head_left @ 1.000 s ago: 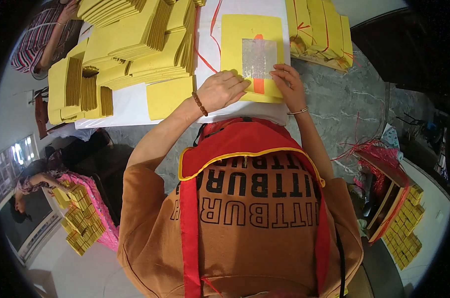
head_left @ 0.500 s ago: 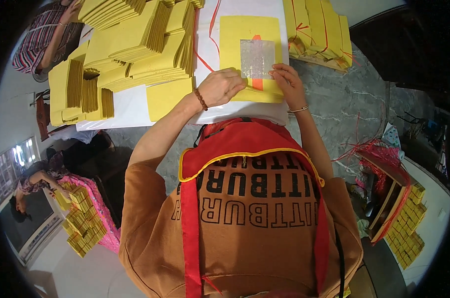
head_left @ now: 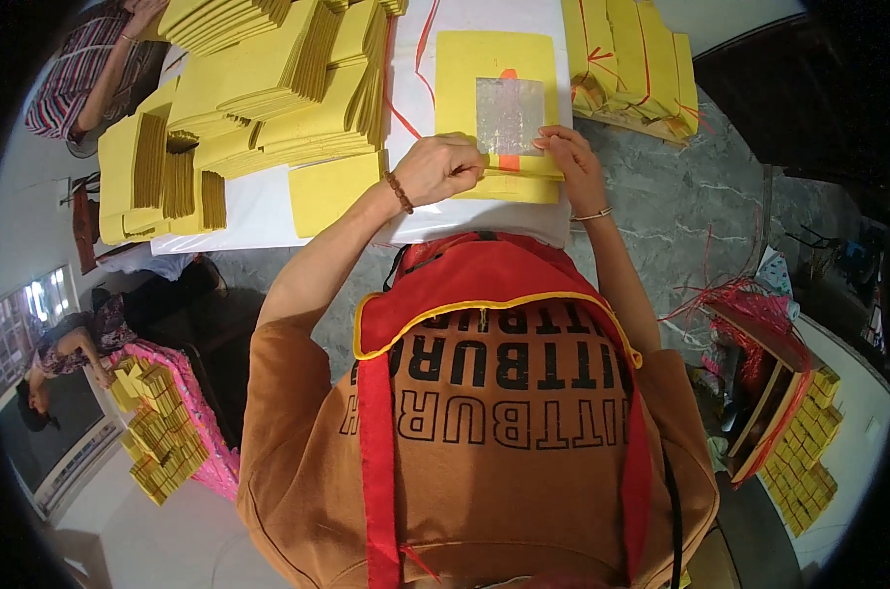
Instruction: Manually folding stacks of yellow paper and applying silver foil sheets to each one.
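Note:
On the white-covered table lies a yellow paper sheet (head_left: 509, 54) with a silver foil square (head_left: 510, 113) on it. An orange-red strip (head_left: 509, 163) shows above and below the foil. My left hand (head_left: 437, 169), a brown bead bracelet at its wrist, is closed in a pinch at the left end of a narrow fold along the sheet's near side. At the fold's right end my right hand (head_left: 570, 157) has its fingers bent over the paper's edge, next to the foil; its thumb is partly hidden. Another yellow sheet (head_left: 335, 194) lies left of my left wrist.
Tall stacks of folded yellow paper (head_left: 268, 88) cover the table's left side. Tied yellow bundles (head_left: 631, 59) stand beyond its right edge. Red cords (head_left: 749, 334) hang over a wooden rack at right. Co-workers sit at upper left and by a pink-covered table (head_left: 189, 393).
The fold at the sheet's near side now stands out more clearly between my hands. Both hands have barely shifted. The lower-left co-worker's arm has moved slightly.

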The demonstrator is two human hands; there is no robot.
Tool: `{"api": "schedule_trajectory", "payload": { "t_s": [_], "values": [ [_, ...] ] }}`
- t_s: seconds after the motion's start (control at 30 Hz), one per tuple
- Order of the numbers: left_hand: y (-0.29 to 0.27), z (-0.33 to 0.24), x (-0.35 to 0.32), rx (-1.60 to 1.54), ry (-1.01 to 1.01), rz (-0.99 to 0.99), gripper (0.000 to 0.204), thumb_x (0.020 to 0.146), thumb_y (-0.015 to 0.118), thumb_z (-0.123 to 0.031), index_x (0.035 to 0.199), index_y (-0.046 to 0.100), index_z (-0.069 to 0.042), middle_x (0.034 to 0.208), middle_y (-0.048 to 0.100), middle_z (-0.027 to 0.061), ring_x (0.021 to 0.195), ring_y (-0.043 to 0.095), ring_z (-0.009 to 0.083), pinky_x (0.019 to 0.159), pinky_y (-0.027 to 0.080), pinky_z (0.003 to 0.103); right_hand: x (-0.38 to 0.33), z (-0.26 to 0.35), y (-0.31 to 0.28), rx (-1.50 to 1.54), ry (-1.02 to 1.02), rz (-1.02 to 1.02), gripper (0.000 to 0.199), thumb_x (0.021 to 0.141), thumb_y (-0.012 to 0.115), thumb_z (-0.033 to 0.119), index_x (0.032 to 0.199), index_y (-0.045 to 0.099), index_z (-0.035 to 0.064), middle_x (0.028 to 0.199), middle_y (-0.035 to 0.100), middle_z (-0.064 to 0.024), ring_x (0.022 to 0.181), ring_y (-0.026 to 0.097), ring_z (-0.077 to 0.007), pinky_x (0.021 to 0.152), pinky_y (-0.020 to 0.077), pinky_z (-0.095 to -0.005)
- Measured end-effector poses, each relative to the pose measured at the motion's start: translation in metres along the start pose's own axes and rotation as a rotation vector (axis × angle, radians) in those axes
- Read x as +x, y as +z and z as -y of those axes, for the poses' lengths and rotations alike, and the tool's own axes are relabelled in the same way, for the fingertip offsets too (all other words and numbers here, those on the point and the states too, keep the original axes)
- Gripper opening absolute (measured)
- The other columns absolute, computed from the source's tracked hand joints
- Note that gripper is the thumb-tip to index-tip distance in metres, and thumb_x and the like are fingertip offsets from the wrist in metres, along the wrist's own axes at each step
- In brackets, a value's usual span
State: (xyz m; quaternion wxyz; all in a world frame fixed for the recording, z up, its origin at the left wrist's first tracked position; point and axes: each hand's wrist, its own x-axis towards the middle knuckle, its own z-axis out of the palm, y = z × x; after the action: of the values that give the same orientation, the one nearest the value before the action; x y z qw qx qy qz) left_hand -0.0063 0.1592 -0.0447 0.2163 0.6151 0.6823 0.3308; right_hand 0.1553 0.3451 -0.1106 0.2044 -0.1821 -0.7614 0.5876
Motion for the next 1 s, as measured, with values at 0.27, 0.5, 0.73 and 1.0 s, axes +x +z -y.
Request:
{"api": "schedule_trajectory", "payload": {
  "t_s": [0.27, 0.5, 0.73, 1.0],
  "values": [
    [-0.002, -0.004, 0.001, -0.077, -0.178, -0.002, 0.011, 0.077, 0.056, -0.012, 0.074, 0.059, -0.001, 0.070, 0.059, 0.0106, 0.068, 0.058, 0.0268, 0.060, 0.045, 0.036, -0.002, -0.009, -0.003, 0.099, -0.014, 0.007, 0.029, 0.093, 0.044, 0.020, 0.097, 0.068, 0.0039, 0.113, 0.058, -0.0083, 0.111, 0.047, -0.0202, 0.097, 0.0342, -0.0309],
    [-0.001, 0.002, -0.004, -0.116, -0.218, -0.025, 0.012, 0.082, 0.055, -0.011, 0.085, 0.059, -0.001, 0.075, 0.060, 0.0131, 0.071, 0.058, 0.0273, 0.063, 0.046, 0.035, -0.007, 0.003, -0.015, -0.089, -0.160, 0.200, 0.031, 0.086, 0.054, 0.027, 0.105, 0.064, 0.0046, 0.127, 0.048, -0.0071, 0.123, 0.037, -0.0213, 0.103, 0.0283, -0.0351],
    [0.012, 0.004, -0.007, 0.087, 0.139, -0.163, 0.016, 0.083, 0.054, -0.008, 0.097, 0.060, -0.006, 0.087, 0.060, 0.0107, 0.081, 0.057, 0.0266, 0.071, 0.048, 0.036, -0.005, 0.000, -0.010, -0.052, -0.114, 0.163, 0.023, 0.080, 0.064, 0.012, 0.102, 0.065, 0.0075, 0.124, 0.051, -0.0050, 0.120, 0.040, -0.0219, 0.102, 0.0294, -0.0341],
    [0.009, 0.002, -0.010, 0.280, 0.269, 0.016, 0.038, 0.072, 0.069, -0.018, 0.108, 0.058, -0.009, 0.103, 0.055, 0.0082, 0.094, 0.051, 0.0250, 0.081, 0.041, 0.037, -0.006, -0.006, -0.009, -0.015, -0.062, 0.154, 0.022, 0.082, 0.062, 0.014, 0.102, 0.065, 0.0056, 0.124, 0.051, -0.0042, 0.118, 0.040, -0.0203, 0.099, 0.0325, -0.0313]
  ]
}}
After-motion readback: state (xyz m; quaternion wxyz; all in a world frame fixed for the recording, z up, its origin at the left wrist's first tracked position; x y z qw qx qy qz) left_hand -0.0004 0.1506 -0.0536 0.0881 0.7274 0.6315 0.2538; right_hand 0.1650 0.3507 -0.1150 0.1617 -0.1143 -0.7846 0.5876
